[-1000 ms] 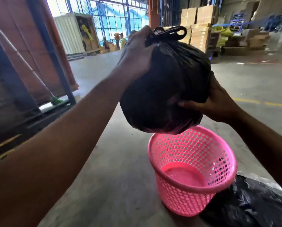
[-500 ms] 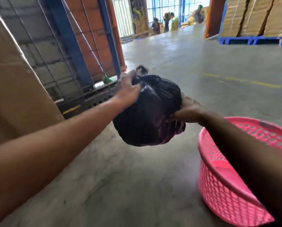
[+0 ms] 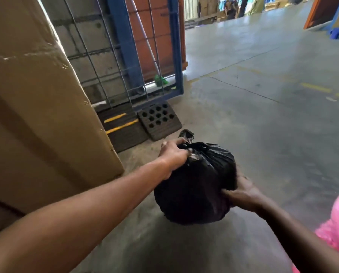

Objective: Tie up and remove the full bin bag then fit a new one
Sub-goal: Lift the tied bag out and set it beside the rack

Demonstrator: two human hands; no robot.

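Head camera: a tied black bin bag (image 3: 196, 186) hangs low over the concrete floor (image 3: 263, 134), left hand (image 3: 173, 154) clenched on its knot above, right hand (image 3: 241, 196) cupping its side; the pink basket (image 3: 338, 229) stands just right.

A tall cardboard box (image 3: 32, 107) stands close on my left, and behind it a wire mesh panel (image 3: 105, 62) in a blue steel frame (image 3: 176, 46) fronts a block wall. At the foot of the frame lie a black ramp with yellow stripes (image 3: 121, 129) and, just beside it, a black rubber wedge with round holes (image 3: 158, 120); something green (image 3: 160, 80) sits behind the mesh. The grey concrete floor (image 3: 263, 125) carries faint yellow lines, and people (image 3: 231, 7) stand far off at the top.
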